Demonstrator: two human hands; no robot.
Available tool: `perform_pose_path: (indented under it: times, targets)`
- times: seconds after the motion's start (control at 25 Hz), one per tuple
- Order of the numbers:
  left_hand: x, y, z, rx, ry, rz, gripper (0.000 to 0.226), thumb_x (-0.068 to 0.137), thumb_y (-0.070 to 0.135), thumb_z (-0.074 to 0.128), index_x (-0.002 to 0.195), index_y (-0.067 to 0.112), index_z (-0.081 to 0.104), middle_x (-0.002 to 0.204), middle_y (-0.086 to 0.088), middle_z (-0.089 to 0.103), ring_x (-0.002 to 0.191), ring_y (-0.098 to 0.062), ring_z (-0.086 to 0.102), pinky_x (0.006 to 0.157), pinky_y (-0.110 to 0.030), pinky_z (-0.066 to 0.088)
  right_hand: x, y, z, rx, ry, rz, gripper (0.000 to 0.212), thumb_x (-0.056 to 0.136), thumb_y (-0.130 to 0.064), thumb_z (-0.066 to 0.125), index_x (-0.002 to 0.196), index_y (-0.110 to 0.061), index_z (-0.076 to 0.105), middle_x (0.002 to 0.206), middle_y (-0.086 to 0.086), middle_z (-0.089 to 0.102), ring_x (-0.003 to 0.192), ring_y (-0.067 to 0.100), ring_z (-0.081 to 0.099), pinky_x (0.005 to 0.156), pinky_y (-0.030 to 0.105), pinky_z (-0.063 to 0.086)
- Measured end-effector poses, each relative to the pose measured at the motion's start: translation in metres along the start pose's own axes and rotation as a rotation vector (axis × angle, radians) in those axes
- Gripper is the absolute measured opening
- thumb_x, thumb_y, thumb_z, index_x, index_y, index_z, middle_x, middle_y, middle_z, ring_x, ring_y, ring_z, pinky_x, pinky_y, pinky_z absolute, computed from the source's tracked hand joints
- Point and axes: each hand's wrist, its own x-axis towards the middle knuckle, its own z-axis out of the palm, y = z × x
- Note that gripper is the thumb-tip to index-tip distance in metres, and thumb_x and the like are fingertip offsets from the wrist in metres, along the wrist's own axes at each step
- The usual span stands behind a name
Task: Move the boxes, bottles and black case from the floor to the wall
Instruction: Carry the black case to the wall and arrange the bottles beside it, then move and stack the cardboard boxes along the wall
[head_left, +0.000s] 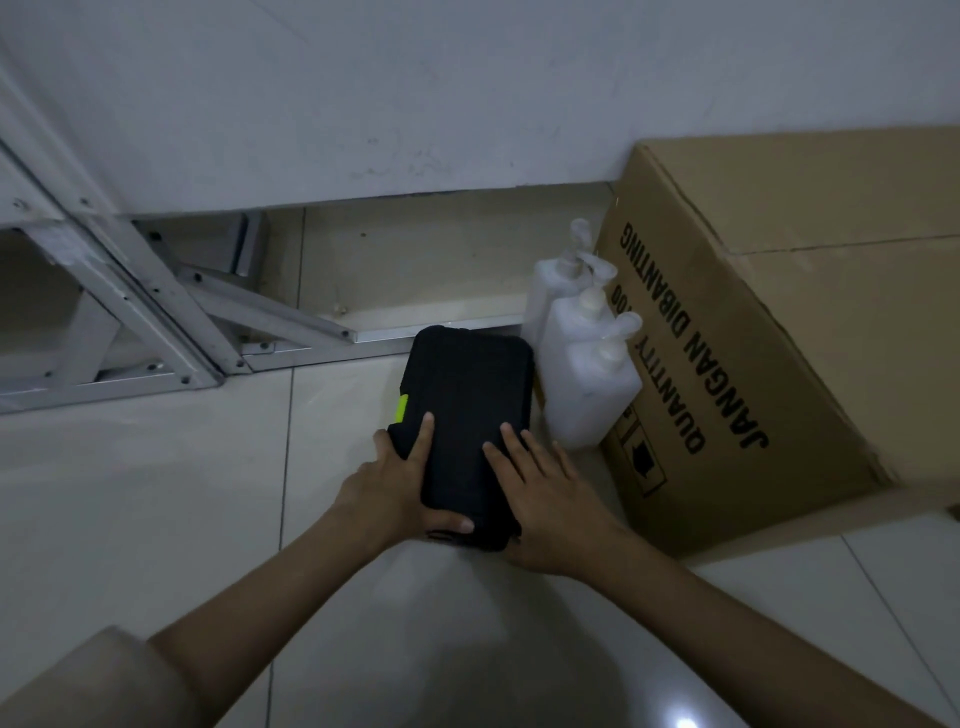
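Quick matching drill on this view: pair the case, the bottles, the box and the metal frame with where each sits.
1 case
2 bottles
3 box
4 frame

a far right, against the wall
b far left, at the wall's foot
c under both hands
d between case and box

Pairs: 1-c, 2-d, 3-a, 4-b
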Motion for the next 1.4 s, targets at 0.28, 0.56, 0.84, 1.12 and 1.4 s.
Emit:
perform_pose_path:
  times: [0.28,0.56,0.84,1.12,1.4]
  targets:
    - [0.008,0.019,0.004,-0.137,0.069,0.06,0.105,0.075,0.062,0.057,0.147,0.028,-0.012,0.138,-0.018,0.018,0.113,-0.034,0.052,0.1,-0.038,0.045,0.009,0.013,-0.013,-0.196,0.001,-0.002,0.086,0.088,-0.027,0.056,0.147,-0.006,-0.003,0.158,0.014,-0.003,0.147,0.023,0.003,0.118,0.043,0.0]
    - [0.011,0.017,-0.012,-0.149,0.202,0.069,0.069,0.086,0.053,0.048,0.146,0.031,0.021,0.139,-0.011,0.019,0.126,-0.03,0.032,0.102,-0.041,0.04,0.001,0.017,-0.023,-0.075,-0.035,-0.012,0.067,0.092,-0.013,0.05,0.148,-0.009,0.013,0.158,0.013,0.01,0.144,0.026,0.016,0.113,0.037,0.025]
    - [-0.004,0.069,-0.117,-0.646,0.798,0.539,0.016,0.091,0.023,0.049,0.099,0.028,0.062,0.099,0.003,0.05,0.087,-0.008,0.052,0.071,-0.014,0.04,-0.053,-0.001,-0.124,0.04,0.577,-0.145,0.031,0.088,-0.008,0.048,0.116,-0.01,0.06,0.109,0.011,0.065,0.096,0.03,0.061,0.072,0.043,0.055]
    - [-0.042,0.179,-0.183,-0.63,0.602,0.975,0.026,0.089,0.016,0.052,0.078,0.04,0.056,0.08,0.013,0.057,0.066,-0.003,0.048,0.058,-0.007,0.036,-0.16,0.087,-0.21,0.088,0.726,0.217,0.023,0.091,-0.02,0.046,0.11,-0.022,0.059,0.113,-0.002,0.063,0.107,0.018,0.056,0.087,0.041,0.047]
    - [-0.072,0.28,-0.157,-0.062,0.348,1.054,0.031,0.085,0.042,0.052,0.113,0.029,0.055,0.114,0.003,0.054,0.107,-0.016,0.05,0.089,-0.03,0.04,-0.238,0.183,-0.173,0.083,0.409,0.504,0.045,0.088,-0.01,0.044,0.129,-0.028,0.042,0.137,0.003,0.043,0.12,0.024,0.043,0.099,0.039,0.039]
